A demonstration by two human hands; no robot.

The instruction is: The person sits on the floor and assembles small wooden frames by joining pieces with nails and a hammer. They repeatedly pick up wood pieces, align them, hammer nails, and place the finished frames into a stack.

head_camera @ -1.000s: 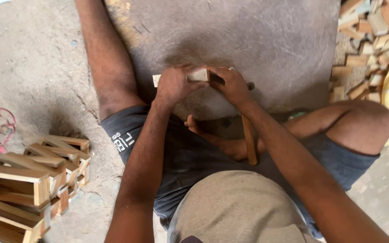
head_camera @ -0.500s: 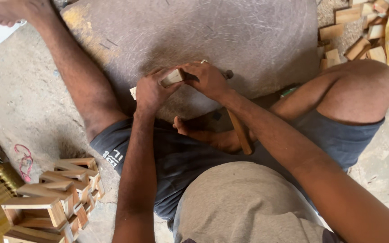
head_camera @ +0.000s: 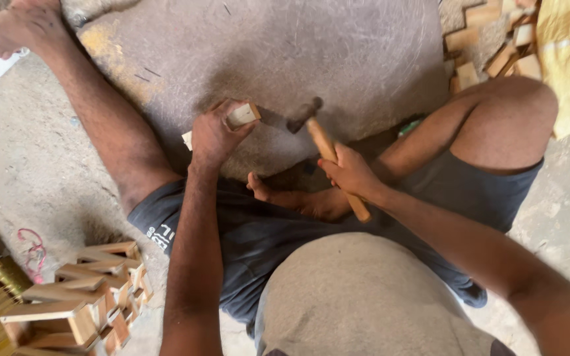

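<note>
Left hand (head_camera: 214, 135) grips a wooden block (head_camera: 241, 116); right hand (head_camera: 351, 173) grips a hammer (head_camera: 324, 148) beside it.

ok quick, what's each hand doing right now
left hand: closed on a small wooden block, held against the stone slab
right hand: closed around the hammer handle

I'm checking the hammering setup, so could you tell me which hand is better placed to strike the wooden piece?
Probably the right hand: it grips the hammer, whose head sits beside the wooden piece. The left hand holds that piece down.
</note>
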